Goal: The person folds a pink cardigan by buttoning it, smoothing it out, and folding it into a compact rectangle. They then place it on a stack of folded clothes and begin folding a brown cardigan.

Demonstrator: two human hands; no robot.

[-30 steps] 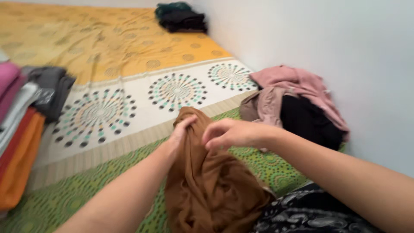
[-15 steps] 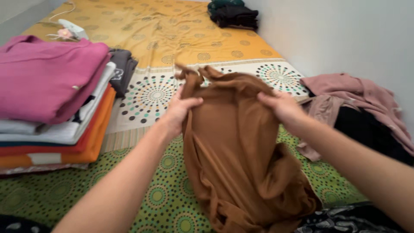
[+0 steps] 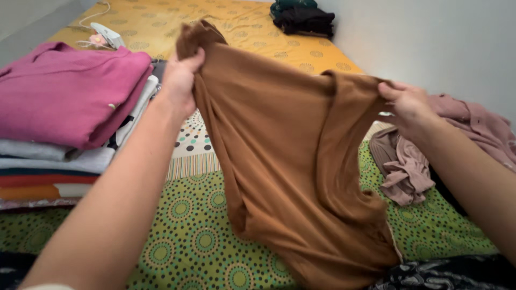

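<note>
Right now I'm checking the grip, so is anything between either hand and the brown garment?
Nothing visible. The left hand grips the brown garment directly at one upper corner, and the right hand pinches its other upper edge. The cloth hangs spread between them above the green patterned sheet.

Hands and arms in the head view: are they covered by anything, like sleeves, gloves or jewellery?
Both are bare. The left hand and right hand wear no gloves, and no rings, watch or bracelets show. Both forearms are uncovered as far as the frame reaches, except for a sliver of pale fabric at the bottom left edge, which may be a sleeve. No markings are visible.
</note>
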